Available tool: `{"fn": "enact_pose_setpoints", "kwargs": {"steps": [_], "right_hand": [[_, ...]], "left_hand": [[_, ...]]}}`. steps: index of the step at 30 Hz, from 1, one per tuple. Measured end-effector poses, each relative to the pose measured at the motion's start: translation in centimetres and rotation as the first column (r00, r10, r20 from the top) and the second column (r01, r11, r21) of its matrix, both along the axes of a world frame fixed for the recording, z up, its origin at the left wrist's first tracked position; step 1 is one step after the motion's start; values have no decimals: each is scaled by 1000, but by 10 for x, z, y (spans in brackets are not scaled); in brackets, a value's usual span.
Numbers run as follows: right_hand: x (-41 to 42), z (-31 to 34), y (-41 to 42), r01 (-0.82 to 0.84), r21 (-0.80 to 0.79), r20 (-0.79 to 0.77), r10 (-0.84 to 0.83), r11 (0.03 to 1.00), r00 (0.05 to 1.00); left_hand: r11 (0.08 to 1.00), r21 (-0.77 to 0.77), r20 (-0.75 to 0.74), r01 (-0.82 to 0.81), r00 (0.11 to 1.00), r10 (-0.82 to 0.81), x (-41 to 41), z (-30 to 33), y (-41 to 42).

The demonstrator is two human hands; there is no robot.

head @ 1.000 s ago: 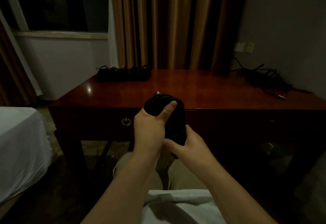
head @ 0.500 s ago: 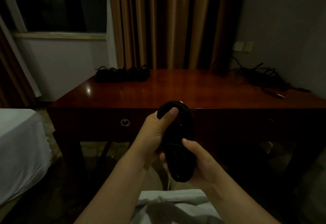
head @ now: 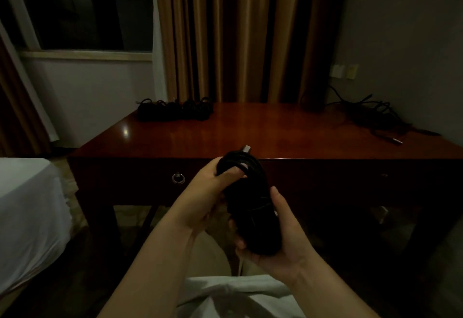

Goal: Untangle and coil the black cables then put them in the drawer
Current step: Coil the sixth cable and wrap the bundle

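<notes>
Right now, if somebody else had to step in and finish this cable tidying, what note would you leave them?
Left hand grips the top of the coiled black cable, thumb across its loops; right hand cups and holds the bottom end. A metal plug sticks out on top.
Done: this coil looks wound, and a row of coiled cables sits at the desk's back left.
Left: a tangled pile waits at the back right. The drawer looks closed; nothing is seen stored yet.

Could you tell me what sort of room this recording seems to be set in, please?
Probably a hotel room or bedroom: a white-sheeted bed stands left of a wooden desk, with long curtains beside a dark window. Both hands hold a coiled cable before the desk.
</notes>
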State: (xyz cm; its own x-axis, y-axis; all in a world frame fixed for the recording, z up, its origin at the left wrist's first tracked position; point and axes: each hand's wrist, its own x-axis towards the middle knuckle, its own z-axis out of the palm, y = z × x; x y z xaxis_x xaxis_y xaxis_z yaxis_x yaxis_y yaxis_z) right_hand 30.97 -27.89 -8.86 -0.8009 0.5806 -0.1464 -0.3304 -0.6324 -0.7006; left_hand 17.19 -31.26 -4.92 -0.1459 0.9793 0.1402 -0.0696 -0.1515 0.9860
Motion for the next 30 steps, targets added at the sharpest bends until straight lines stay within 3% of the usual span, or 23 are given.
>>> {"fn": "enact_pose_setpoints", "kwargs": {"steps": [3,5,10,14,16,19,21,26,30], "right_hand": [[0,3,-1,-24,35,29,23,999,999],[0,6,-2,-24,80,57,19,997,998],[-6,6,-5,37,134,82,-48,990,996],[-4,4,-3,-3,84,100,-5,996,995],[-1,5,-1,-3,149,161,-21,989,987],[-3,0,3,114,448,332,-283,887,900],[-4,-4,5,170,597,340,-440,784,832],[-6,-2,6,371,503,241,-539,781,807],[-8,-1,8,413,567,206,-608,713,766]], "left_hand": [[999,-26,-35,-23,999,22,1,4,-1],[999,-30,16,-31,999,31,1,2,0],[993,-87,394,-77,913,105,4,-9,7],[990,-120,404,-69,908,113,0,-14,9],[988,-131,369,-87,921,129,1,-16,9],[978,-127,309,-167,930,198,6,-17,12],[970,-136,286,-203,929,234,8,-18,14],[986,-98,250,-133,956,154,17,-18,3],[982,-181,441,47,897,39,48,-31,-7]]}}
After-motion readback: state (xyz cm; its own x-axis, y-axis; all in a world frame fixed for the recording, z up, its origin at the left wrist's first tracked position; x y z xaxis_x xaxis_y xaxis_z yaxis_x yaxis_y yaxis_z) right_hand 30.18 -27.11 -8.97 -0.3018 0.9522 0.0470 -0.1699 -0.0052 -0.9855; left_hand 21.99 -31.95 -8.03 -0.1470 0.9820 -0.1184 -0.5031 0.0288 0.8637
